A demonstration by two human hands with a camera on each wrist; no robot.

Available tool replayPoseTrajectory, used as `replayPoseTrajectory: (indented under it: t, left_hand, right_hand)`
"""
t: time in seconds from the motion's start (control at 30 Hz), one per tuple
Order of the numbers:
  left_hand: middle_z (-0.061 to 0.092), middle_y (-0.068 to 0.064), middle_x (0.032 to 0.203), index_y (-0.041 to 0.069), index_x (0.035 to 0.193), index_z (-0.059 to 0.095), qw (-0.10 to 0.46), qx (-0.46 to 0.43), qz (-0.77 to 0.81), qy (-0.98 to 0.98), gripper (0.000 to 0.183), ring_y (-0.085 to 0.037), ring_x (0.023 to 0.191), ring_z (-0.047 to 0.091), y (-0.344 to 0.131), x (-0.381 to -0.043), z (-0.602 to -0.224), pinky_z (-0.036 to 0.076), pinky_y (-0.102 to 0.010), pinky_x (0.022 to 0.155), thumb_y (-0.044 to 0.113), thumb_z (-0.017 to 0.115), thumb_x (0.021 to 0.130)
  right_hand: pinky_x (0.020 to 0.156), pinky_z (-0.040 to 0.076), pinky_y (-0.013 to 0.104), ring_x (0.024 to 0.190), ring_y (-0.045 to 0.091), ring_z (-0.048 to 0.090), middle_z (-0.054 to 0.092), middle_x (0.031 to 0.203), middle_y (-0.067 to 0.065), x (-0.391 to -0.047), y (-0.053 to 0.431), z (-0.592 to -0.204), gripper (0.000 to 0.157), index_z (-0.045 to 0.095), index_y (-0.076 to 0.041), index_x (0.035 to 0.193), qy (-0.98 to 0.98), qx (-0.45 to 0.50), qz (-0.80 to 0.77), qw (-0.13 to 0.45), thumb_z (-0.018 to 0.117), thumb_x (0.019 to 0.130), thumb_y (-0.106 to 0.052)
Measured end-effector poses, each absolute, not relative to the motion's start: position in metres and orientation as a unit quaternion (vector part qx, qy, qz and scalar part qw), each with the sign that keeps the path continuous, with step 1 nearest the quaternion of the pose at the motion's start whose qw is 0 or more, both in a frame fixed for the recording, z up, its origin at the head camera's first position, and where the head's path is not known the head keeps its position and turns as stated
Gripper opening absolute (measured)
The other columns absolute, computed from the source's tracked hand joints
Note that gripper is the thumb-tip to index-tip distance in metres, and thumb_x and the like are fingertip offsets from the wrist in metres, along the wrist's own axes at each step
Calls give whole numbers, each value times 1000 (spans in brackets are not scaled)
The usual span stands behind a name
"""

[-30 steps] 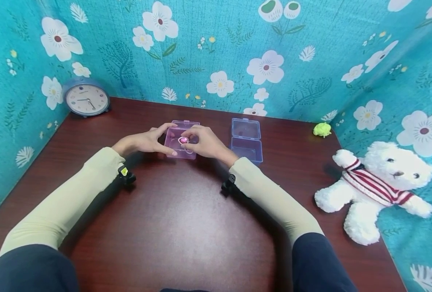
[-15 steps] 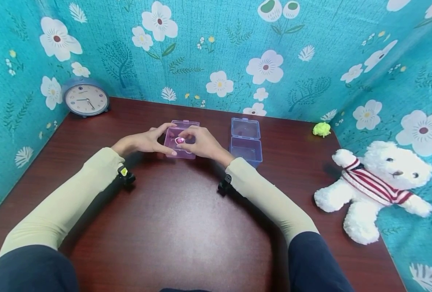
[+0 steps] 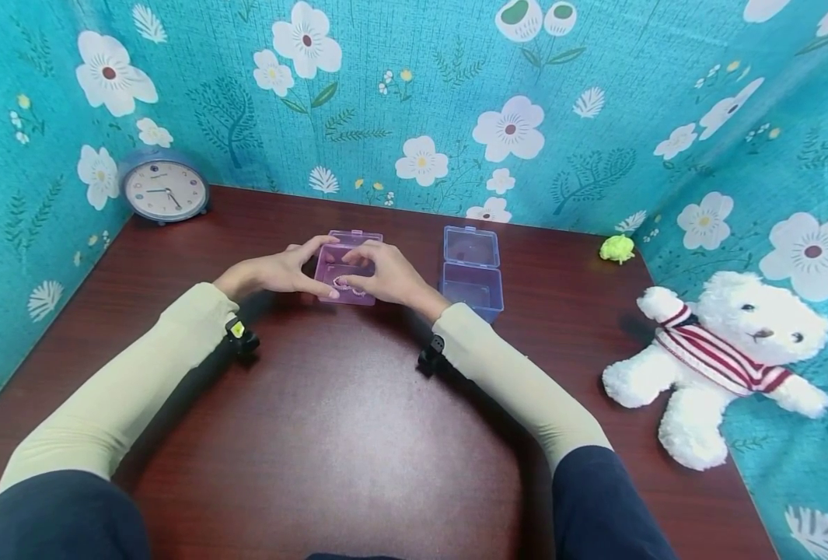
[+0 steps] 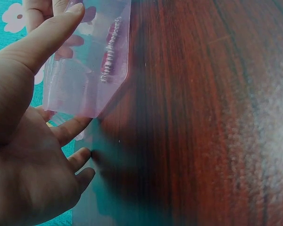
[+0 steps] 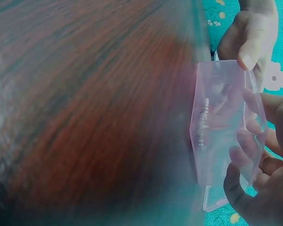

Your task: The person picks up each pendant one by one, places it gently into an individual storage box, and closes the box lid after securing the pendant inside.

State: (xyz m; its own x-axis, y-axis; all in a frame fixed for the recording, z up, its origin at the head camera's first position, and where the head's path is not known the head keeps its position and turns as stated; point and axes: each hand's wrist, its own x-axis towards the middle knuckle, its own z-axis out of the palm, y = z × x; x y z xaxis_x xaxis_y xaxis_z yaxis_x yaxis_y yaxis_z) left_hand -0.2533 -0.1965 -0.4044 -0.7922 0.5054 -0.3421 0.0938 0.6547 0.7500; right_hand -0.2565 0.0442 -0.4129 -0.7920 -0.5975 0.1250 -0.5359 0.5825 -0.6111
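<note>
A clear pink plastic box (image 3: 358, 299) stands with its lid raised on the table. My left hand (image 3: 274, 271) grips its left side, the thumb at the near wall and fingers at the far side. My right hand (image 3: 394, 272) reaches in from the right, fingers loosely bent and apart over the inside, with nothing seen between them. Pink ornaments with white beaded edges (image 3: 347, 286) lie on the box's floor below the right thumb. Through the pink wall in the left wrist view, the beaded edges (image 4: 108, 56) show as a row; their exact kind is unclear.
A clear blue box (image 3: 473, 288), lid raised, stands just right of the right hand. A blue alarm clock (image 3: 166, 189) is at the back left. A yellow-green lump (image 3: 617, 249) and a white teddy bear (image 3: 731, 350) are on the right.
The right hand has moved slightly left and let go of a pink ornament, which has dropped from between thumb and fingers to the box's floor. The left hand stays on the box.
</note>
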Motion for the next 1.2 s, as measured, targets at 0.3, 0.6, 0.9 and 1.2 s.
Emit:
replayPoseTrajectory:
  t: [0.3,0.6,0.9,1.2]
  left_hand:
    - [34,-15,155,26,162,16,266,175,378,870,103,-38,145,21,-197,-253,-405,27,-70,115,41,83,85]
    - [28,-10,160,30,163,5,274,178,414,849,112,-35,143,19,-197,-255,-407,22,-67,118,40,83,84]
    - [7,1,172,39,163,10,106,174,490,848,104,-28,160,3,-181,-253,-375,14,-67,124,35,81,87]
    - [51,0,154,21,147,54,-4,333,456,825,63,-20,145,40,-107,-222,-344,35,-51,117,28,79,91]
  right_hand:
    - [100,54,35,110,22,69,74,118,12,-253,51,-406,40,72,-5,123,879,-322,-349,44,81,90,-24]
    - [103,53,45,112,24,67,72,119,11,-238,84,-382,39,72,-7,124,870,-324,-371,27,81,91,-26]
    - [92,56,45,111,25,67,72,118,1,-209,152,-357,34,73,-14,120,872,-315,-375,-10,83,89,-25]
    - [80,58,38,105,18,68,73,115,1,-181,204,-351,30,74,-17,118,884,-301,-357,9,81,90,-25]
